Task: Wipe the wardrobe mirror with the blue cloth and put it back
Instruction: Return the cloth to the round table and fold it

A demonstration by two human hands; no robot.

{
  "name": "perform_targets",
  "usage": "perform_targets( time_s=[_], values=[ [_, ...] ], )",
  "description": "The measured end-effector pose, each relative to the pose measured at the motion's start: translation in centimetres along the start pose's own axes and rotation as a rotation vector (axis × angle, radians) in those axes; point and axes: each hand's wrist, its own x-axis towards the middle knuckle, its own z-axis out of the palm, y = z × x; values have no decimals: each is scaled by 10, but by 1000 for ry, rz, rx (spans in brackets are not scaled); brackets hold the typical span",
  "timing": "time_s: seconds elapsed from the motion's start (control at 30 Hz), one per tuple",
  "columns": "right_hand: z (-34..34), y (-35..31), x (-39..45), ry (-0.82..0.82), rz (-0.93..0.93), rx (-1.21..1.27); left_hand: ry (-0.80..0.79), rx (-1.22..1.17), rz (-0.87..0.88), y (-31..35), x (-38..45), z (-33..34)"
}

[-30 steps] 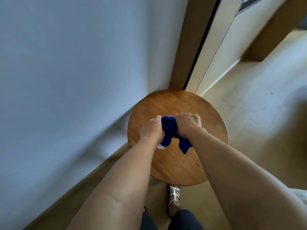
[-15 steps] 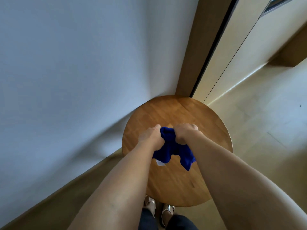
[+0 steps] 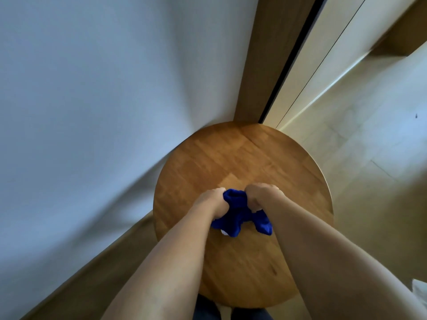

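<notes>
Round wooden table (image 3: 231, 162), perhaps under blue cloth (image 3: 238, 213)

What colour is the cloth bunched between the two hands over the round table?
Deep blue, with a small white tag at its lower edge: the cloth, seen in the head view.

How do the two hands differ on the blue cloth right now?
The left hand grips the blue cloth lower and nearer the wall; the right hand grips it slightly higher, nearer the wardrobe side. More cloth dangles below the right hand. Both are curled round it above the round wooden table.

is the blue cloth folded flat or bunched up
Bunched up: the blue cloth is crumpled between both hands, left hand and right hand, loose ends drooping.
</notes>
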Motion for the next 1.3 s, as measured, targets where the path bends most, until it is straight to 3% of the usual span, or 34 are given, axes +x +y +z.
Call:
perform_targets(
  time_s=[0.1,0.27,0.47,0.6,0.67,0.8,0.93,1.0,1.07,1.13,1.2,1.23,1.3],
  values=[
    [-3,9,28,71,15,35,53,-12,-3,-1,32,0],
    [4,26,52,411,30,122,289,-132,-23,-9,60,-2],
    [21,47,74,514,81,390,453,-230,-168,-13,81,6],
    [27,42,82,633,116,441,680,-137,-168,-15,80,17],
    [30,39,86,675,129,406,603,-169,-109,-12,82,22],
    [39,38,92,726,254,332,232,-181,-43,-6,84,41],
    [46,45,94,524,459,644,209,-41,-17,-5,83,59],
    [51,48,95,471,432,680,235,-23,-14,-5,85,61],
    [53,48,94,536,367,649,271,-95,-33,-2,85,59],
    [51,45,92,559,273,784,308,-186,-54,1,86,55],
    [44,40,88,479,153,1202,274,-364,-71,8,88,51],
    [39,37,83,386,106,1406,209,-568,-85,13,89,48],
    [32,31,78,82,37,1688,118,-957,-138,22,90,42]
  ],
)
